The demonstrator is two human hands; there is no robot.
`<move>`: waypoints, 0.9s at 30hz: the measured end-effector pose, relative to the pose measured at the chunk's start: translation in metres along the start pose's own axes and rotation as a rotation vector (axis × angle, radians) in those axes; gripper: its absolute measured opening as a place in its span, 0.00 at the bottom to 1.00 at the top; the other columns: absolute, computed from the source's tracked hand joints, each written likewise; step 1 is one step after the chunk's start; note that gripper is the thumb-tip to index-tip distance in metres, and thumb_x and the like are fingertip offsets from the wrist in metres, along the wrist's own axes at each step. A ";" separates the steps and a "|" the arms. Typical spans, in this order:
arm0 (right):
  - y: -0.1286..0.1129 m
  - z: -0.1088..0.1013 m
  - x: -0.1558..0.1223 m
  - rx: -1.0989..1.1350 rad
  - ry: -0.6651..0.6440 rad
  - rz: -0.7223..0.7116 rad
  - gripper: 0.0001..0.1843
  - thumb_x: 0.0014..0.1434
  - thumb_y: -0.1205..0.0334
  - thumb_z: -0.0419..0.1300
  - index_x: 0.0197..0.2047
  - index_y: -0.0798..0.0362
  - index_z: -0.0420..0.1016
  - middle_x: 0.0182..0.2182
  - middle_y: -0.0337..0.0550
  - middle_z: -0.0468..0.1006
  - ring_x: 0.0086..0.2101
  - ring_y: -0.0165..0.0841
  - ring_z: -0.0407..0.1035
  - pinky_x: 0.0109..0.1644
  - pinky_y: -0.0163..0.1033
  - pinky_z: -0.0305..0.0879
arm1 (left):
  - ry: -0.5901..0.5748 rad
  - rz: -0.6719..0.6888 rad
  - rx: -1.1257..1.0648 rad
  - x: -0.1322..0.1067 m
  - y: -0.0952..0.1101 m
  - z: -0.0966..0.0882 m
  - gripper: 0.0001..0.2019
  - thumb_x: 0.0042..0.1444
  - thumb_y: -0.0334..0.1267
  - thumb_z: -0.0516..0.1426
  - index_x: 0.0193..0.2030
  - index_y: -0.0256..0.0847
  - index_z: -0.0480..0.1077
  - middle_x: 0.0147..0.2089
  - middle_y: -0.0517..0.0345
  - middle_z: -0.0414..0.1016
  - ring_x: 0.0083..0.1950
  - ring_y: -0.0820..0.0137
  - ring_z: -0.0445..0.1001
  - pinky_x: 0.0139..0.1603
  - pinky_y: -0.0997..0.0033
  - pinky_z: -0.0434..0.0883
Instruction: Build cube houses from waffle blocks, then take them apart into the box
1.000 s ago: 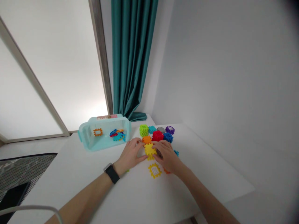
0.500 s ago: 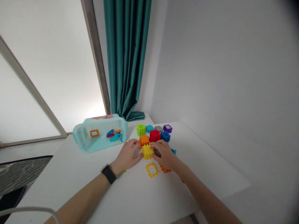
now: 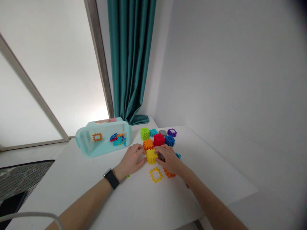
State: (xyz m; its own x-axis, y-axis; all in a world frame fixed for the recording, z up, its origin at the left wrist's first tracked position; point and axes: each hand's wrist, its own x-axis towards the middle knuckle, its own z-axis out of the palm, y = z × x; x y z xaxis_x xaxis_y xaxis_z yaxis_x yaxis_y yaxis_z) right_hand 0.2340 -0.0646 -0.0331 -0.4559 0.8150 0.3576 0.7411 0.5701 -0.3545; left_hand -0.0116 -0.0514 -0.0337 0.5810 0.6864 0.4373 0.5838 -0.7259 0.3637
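Note:
A stack of yellow notched waffle blocks (image 3: 151, 156) stands on the white table between my hands. My left hand (image 3: 130, 159), with a dark watch at the wrist, has its thumb and fingers bent against the stack's left side. From the right, my right hand (image 3: 169, 158) grips the same stack with thumb and fingertips. Right behind it is an orange block stack (image 3: 148, 144), close to my left fingertips. A single flat yellow block (image 3: 156, 175) lies in front. Orange pieces (image 3: 169, 173) are partly covered by my right hand.
Farther back are stacks in red (image 3: 159, 140), blue (image 3: 169, 141) and lime green (image 3: 145, 134), with teal, grey and purple (image 3: 172, 132) pieces. A light-blue bin (image 3: 91, 151) at left holds several loose pieces. A wall (image 3: 216, 95) borders the table's right side.

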 end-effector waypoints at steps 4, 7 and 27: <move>-0.001 -0.002 -0.001 -0.017 0.033 -0.024 0.13 0.56 0.67 0.64 0.46 0.50 0.72 0.55 0.50 0.75 0.55 0.44 0.66 0.60 0.54 0.59 | -0.001 0.002 0.004 0.000 0.000 0.000 0.08 0.59 0.34 0.58 0.45 0.43 0.69 0.53 0.50 0.70 0.55 0.58 0.70 0.53 0.56 0.68; -0.002 -0.004 -0.002 -0.030 0.055 -0.029 0.14 0.56 0.67 0.64 0.46 0.51 0.72 0.55 0.50 0.75 0.55 0.44 0.67 0.59 0.53 0.60 | -0.002 0.000 0.005 -0.001 0.000 0.000 0.07 0.59 0.34 0.57 0.45 0.43 0.69 0.53 0.51 0.70 0.55 0.58 0.70 0.53 0.56 0.68; -0.071 0.012 0.029 0.051 0.064 -0.180 0.10 0.65 0.68 0.54 0.47 0.51 0.74 0.53 0.50 0.76 0.54 0.41 0.67 0.60 0.51 0.61 | -0.063 -0.100 0.046 -0.061 -0.034 -0.065 0.08 0.62 0.36 0.54 0.47 0.42 0.70 0.49 0.50 0.72 0.49 0.61 0.72 0.51 0.60 0.70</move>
State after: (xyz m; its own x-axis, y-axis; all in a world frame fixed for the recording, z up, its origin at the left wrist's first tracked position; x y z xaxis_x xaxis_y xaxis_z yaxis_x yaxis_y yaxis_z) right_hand 0.1628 -0.0803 -0.0081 -0.5457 0.6919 0.4727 0.6234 0.7122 -0.3228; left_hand -0.1041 -0.0714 -0.0189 0.5523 0.7578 0.3475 0.6653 -0.6518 0.3640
